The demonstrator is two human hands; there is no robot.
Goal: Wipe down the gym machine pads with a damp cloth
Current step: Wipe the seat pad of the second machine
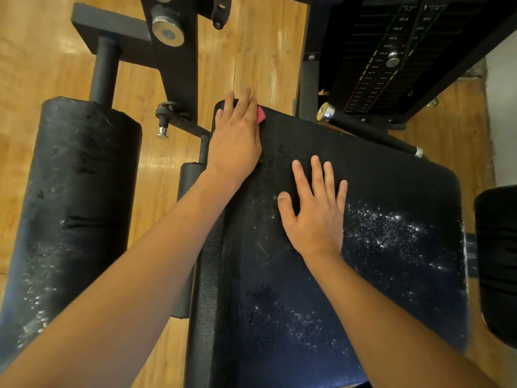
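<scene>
Two bare forearms reach in from the bottom edge onto the black seat pad, which fills the middle of the view. Its long axis runs from the camera away toward the weight stack, leaning a little to the left. White specks are scattered on the pad's surface. The left hand lies flat at the far left corner of the pad, with straight fingers close together, and it presses on a pink cloth. Only a small edge of the cloth shows, beside the index finger, so I cannot tell which way the cloth points. The right hand rests palm down near the middle of the pad, with fingers straight and a little apart, holding nothing. A black roller pad stands to the left above the wooden floor, its long axis also running away from the camera.
</scene>
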